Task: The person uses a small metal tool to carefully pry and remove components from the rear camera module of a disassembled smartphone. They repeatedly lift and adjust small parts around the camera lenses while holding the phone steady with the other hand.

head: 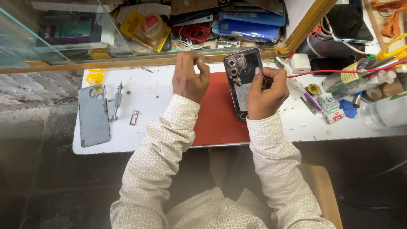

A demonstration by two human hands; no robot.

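**Phone open on the red mat, back cover already off**

Tweezers [263, 77] are sitting pinched in my right hand [266, 94], and I am working their tip into the open phone [242, 80], which I am also bracing upright on its lower edge with that same hand. The phone is standing on the red mat [218, 114] at the middle of the counter [148, 101], leaning toward the far edge, its inner side with the camera rings facing me.

My left hand [189, 78] is hovering just left of the phone, fingers curled in with the fingertips pressed together; I cannot tell whether I am holding a small part between them or nothing at all.

Going by what is lying around, the opening is done: the grey back cover [93, 115] is lying face down near the counter's left edge, a metal tool [115, 101] is resting just beside it, and a small card tray [134, 117] is lying a little further right. The work inside the body is, I judge, in its middle, with reassembly all left to do.

Toward the right edge I am seeing bottles [360, 74], a red wire [322, 72] and a white charger block [300, 62] crowding together.
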